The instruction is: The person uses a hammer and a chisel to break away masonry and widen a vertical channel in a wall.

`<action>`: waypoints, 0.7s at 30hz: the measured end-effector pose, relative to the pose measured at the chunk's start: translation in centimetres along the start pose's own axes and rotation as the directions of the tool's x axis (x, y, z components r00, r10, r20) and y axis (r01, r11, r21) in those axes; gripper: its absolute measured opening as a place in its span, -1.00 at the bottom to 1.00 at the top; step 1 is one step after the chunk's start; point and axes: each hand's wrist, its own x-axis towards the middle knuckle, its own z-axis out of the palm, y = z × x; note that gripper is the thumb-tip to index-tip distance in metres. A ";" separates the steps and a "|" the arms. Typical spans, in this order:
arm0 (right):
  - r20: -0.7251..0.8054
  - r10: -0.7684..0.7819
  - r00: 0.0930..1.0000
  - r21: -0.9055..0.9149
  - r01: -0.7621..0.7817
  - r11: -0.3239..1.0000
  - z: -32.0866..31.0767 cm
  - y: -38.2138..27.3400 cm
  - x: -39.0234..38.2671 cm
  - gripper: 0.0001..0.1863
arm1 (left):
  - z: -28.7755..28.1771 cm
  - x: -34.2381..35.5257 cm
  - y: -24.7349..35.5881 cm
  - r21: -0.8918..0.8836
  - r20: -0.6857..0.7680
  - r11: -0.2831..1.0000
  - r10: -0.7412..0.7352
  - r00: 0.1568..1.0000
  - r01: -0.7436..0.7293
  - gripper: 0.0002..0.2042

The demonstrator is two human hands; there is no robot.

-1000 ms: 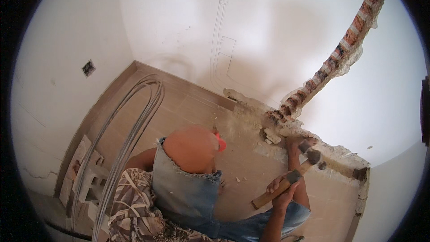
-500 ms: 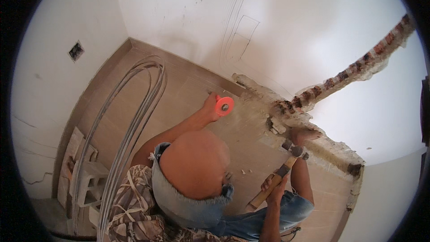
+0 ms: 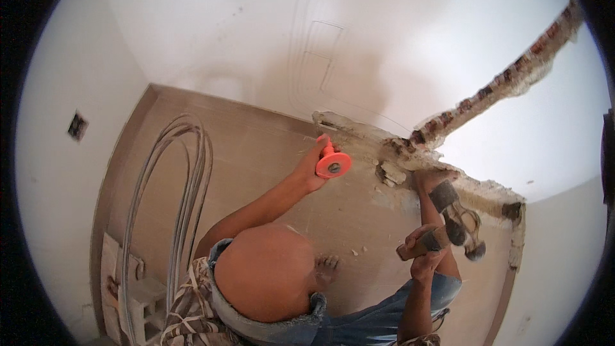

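My left hand (image 3: 311, 170) grips a chisel (image 3: 333, 166) with a red handle and round guard, beside the broken strip (image 3: 362, 139) along the wall's foot. My right hand (image 3: 426, 256) grips a hammer (image 3: 458, 218) by its short-looking, foreshortened handle, its dark metal head raised over my bare right foot and shin. Lumps of rubble (image 3: 391, 173) lie against the broken strip, between the chisel and the hammer. My bare knee (image 3: 262, 269) shows through torn jeans at the bottom middle.
A brick-lined channel (image 3: 487, 93) climbs the white wall, beside pencilled outlines. Looped grey conduits (image 3: 192, 134) lie along the left side, with hollow blocks (image 3: 144, 304) and broken tiles below. The left wall (image 3: 54, 186) has a small square hole.
The chisel in my left hand has come into fuller view and moved right, toward the broken strip. The hammer has risen nearer the camera, with its handle tilted. The view has shifted.
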 end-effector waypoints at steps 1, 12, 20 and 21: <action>0.016 -0.034 0.999 -0.001 0.034 0.999 -0.1 0.1 -0.3 -0.24 | -0.2 0.1 0.1 0.026 0.003 0.999 -0.039 0.999 0.039 -0.76; 0.094 0.050 0.994 -0.145 -0.036 0.989 -1.9 2.3 -6.7 -0.63 | 1.2 -0.4 -3.3 0.233 -0.069 0.926 -0.290 0.955 0.298 -0.78; 0.023 0.103 0.994 0.039 -0.104 0.994 -3.1 2.8 -9.0 -0.49 | 0.2 1.4 -8.9 0.307 0.054 0.902 -0.335 0.941 0.304 -0.81; 0.028 0.149 0.988 0.081 -0.151 0.985 -3.3 2.5 -9.0 -0.47 | 0.8 1.1 -9.2 0.171 -0.007 0.895 -0.418 0.908 0.413 -0.81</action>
